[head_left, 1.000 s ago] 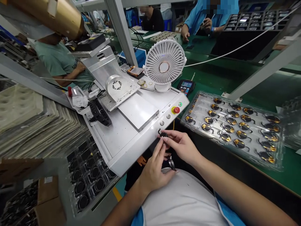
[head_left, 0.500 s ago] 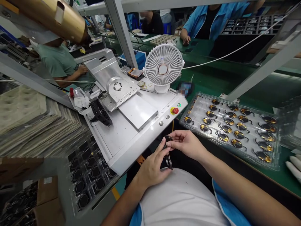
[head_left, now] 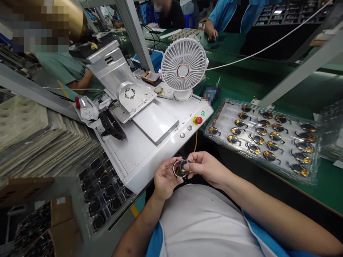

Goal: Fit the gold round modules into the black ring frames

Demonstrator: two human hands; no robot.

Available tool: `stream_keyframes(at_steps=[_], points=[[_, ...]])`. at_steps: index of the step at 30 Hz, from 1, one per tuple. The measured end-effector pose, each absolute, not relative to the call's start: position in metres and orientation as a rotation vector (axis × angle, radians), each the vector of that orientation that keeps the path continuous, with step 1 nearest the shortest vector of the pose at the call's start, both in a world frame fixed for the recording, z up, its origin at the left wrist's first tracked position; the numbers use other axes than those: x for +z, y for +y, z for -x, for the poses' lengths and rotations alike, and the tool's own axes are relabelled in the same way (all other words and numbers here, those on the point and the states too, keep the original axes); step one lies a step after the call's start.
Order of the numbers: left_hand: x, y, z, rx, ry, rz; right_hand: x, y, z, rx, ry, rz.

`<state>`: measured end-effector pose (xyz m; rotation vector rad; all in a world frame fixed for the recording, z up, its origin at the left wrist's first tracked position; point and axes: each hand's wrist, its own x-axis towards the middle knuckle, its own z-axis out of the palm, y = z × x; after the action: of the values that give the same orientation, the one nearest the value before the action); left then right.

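Observation:
Just above my lap, my left hand is closed on a thin round ring-shaped case with a bright metal rim. My right hand pinches a small dark disc-shaped part with a gold-coloured piece on it. The disc overlaps the right side of the ring; whether it sits inside is too small to tell. To the right, a clear plastic tray bears several similar black discs with gold patches and short curled tails.
A white machine with a metal fixture, a red button and a small fan stands ahead. Lower left is a tray of dark round parts. A metal post rises beyond. Co-workers sit across the green bench.
My left hand has turned and drawn left, so the ring now shows its open face. The dark disc in my right hand has come into view with its gold side. The camera view has shifted slightly.

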<state>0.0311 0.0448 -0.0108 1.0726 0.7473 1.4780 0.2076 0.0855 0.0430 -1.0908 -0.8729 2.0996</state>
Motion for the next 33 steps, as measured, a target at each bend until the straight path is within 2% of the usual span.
stream_keyframes(at_steps=[12, 33], points=[[-0.033, 0.04, -0.027, 1.55, 0.821, -1.084, 0.052, 0.07, -0.183, 1.828, -0.98, 1.08], [-0.043, 0.04, -0.024, 1.585, 0.982, -1.131, 0.051, 0.071, -0.184, 1.812, -1.034, 1.065]])
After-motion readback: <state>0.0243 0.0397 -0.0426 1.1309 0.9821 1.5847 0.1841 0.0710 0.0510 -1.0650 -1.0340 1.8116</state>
